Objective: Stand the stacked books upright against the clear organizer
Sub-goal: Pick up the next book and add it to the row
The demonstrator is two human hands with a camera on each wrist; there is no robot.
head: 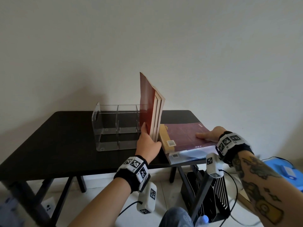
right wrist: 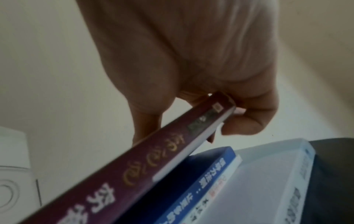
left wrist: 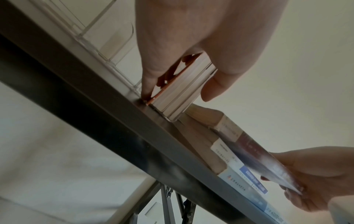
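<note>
Three thin books (head: 151,108), the nearest with a red-brown cover, stand upright against the right end of the clear organizer (head: 114,126) on the black table (head: 54,138). My left hand (head: 148,141) grips their lower edge, thumb on one side and fingers on the other (left wrist: 180,84). To the right lies the remaining stack, topped by a maroon book (head: 185,136). My right hand (head: 208,135) pinches that book's near right edge, thumb on the cover and fingers underneath, and its edge is raised off the blue book (right wrist: 201,171) below.
The stack overhangs the table's right front corner. A white wall rises just behind the table. Under the table stand a black slatted box (head: 211,197) and the table legs. A blue object (head: 285,171) lies on the floor at the right.
</note>
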